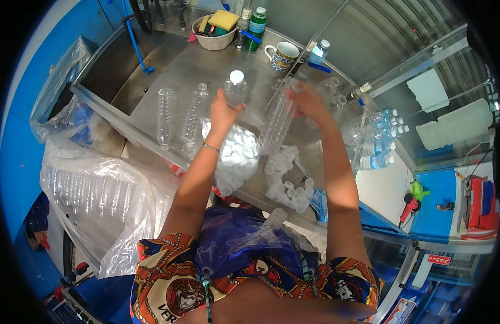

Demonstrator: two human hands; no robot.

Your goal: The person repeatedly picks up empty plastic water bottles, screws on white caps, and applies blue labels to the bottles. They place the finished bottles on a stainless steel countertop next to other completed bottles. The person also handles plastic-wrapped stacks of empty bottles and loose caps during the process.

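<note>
Head view looks down on your two bare arms stretched out over a steel worktop point(169, 70). Your left hand point(224, 110) is closed around the lower part of a small clear bottle with a white cap point(235, 86), holding it upright above the middle of the worktop. Your right hand point(309, 102) reaches further right, fingers curled loosely on a cluster of empty clear bottles point(279, 121) standing there; how firmly it grips one cannot be told.

Two uncapped clear bottles point(177, 116) lie on their sides toward the left part of the worktop, just left of your left forearm. Beneath your forearms, at the near edge, sits a bag of white caps point(236, 162), and just right of it a loose heap of white caps point(285, 181) in clear plastic.

At the right edge a row of filled bottles with blue caps point(379, 140) lies stacked. Along the far edge stand a bowl with a yellow sponge point(215, 29), a green bottle point(256, 27) and a patterned mug point(282, 55). Off the left edge, a large clear bag of empty bottles point(93, 189) rests beside your knee.
</note>
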